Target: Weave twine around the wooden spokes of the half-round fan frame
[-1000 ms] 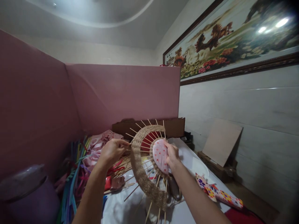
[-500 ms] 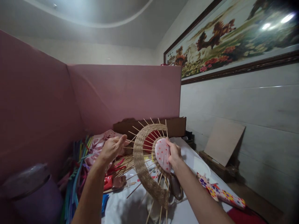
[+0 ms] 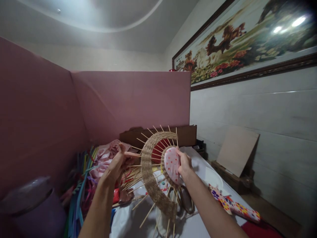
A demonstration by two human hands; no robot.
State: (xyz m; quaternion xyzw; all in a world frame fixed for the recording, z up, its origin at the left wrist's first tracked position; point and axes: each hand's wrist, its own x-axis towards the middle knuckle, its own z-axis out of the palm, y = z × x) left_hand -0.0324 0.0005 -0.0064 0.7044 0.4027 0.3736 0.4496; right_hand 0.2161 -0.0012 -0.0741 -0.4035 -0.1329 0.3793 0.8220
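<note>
A half-round woven fan (image 3: 147, 162) is held up in front of me. Thin sticks fan out from its centre through a wide band of twisted tan cord, their ends poking past the outer rim. At the centre is a half-round pad (image 3: 170, 167) of pink cloth with red dots. My right hand (image 3: 185, 164) grips the pad's straight edge, thumb on the front. On the other side, my left hand (image 3: 119, 162) has its index finger stretched to the band's outer edge, with the thumb raised apart. The other left fingers are partly hidden.
Below lies a white-covered table (image 3: 200, 162) with loose sticks (image 3: 135, 177), a red item and scissors-like handles (image 3: 187, 200). Pink cloth (image 3: 105, 155) and coloured strips (image 3: 76, 198) are heaped left. Flower-patterned fabric (image 3: 235, 205) lies right, and a cardboard box (image 3: 189, 134) stands behind.
My left hand has turned and its index finger now reaches to the band's edge, where before its fingers were together by the stick ends. The fan has tilted slightly; my right hand keeps its grip.
</note>
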